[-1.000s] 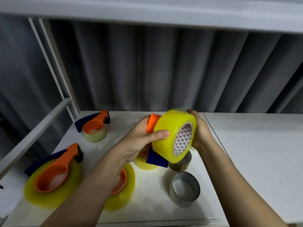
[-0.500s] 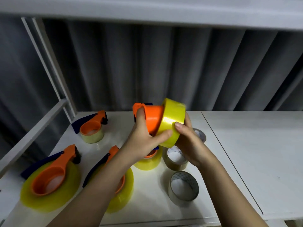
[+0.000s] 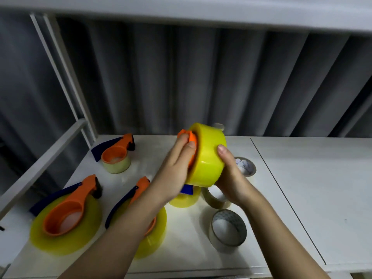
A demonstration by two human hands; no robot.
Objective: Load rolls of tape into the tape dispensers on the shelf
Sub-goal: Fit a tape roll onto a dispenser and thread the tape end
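On the white shelf (image 3: pixel 302 188), the left hand (image 3: pixel 173 174) grips an orange dispenser (image 3: pixel 190 143) while the right hand (image 3: pixel 231 174) clasps the yellow tape roll (image 3: pixel 207 156) held above it, apparently seating it; next, press it fully home.

A grey pleated curtain (image 3: pixel 201 81) hung behind the shelf, a white frame post (image 3: pixel 60 67) slanted at the left with a rail (image 3: pixel 40 158) beside it, and a white upper board (image 3: pixel 201 11) ran across the top.

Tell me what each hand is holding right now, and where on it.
The right hand grips the yellow tape roll around its outer band. The left hand presses the orange dispenser at its hub into the roll's core.
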